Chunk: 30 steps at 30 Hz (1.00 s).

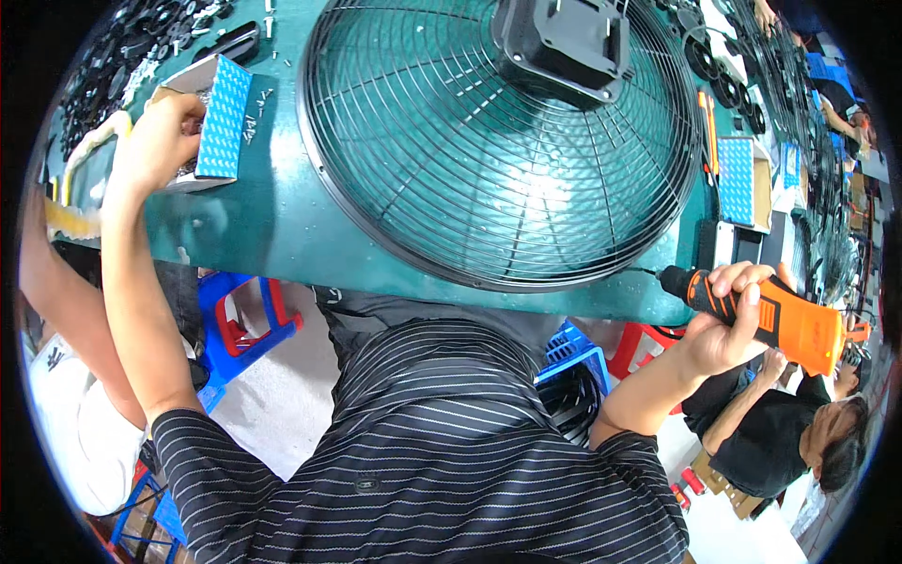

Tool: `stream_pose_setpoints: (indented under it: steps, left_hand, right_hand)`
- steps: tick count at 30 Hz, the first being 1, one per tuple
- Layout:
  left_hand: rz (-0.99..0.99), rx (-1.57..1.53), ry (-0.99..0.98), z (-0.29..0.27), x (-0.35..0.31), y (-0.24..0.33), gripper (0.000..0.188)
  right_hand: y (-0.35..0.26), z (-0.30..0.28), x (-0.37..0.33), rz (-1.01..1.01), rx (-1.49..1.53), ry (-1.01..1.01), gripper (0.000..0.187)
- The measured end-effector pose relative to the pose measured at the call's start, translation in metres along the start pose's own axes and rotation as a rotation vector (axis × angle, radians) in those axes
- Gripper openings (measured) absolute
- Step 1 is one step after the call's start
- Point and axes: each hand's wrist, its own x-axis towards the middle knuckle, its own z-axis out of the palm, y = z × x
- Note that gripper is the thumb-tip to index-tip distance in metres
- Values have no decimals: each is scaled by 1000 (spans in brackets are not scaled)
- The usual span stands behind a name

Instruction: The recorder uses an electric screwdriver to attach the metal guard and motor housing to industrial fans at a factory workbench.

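My left hand (158,143) reaches into a small blue-and-white cardboard box (225,117) on the left of the table. Its fingers are curled, and the tips are hidden inside among small dark pieces. My right hand (731,324) grips an orange and black cordless screwdriver (797,324) beyond the table's near edge, at the right. The thin dark bit points left, close to the rim of a large round black wire fan guard (395,188). A black square motor housing (564,52) sits on the guard near the far edge of the view.
Loose screws (252,122) lie beside the box on the green table (272,240). Black parts (103,56) are heaped at the far left. Another blue box (738,179) stands right of the guard. A person's arm (70,291) is close at left; another person (780,432) sits at right.
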Motion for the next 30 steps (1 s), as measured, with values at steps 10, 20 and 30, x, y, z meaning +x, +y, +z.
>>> stream_pose_setpoints:
  steps: [10,20,30]
  left_hand:
    - [-309,-232,66,-6,-18,10,13]
    - [52,-1180,339,0,-73,77,10]
    - [547,-1737,-9,72,-131,230,29]
  right_hand:
    - [-21,0,2,-5,66,-68,45]
    - [-63,39,3,-97,425,-85,44]
    - [-67,106,-17,184,841,-172,46]
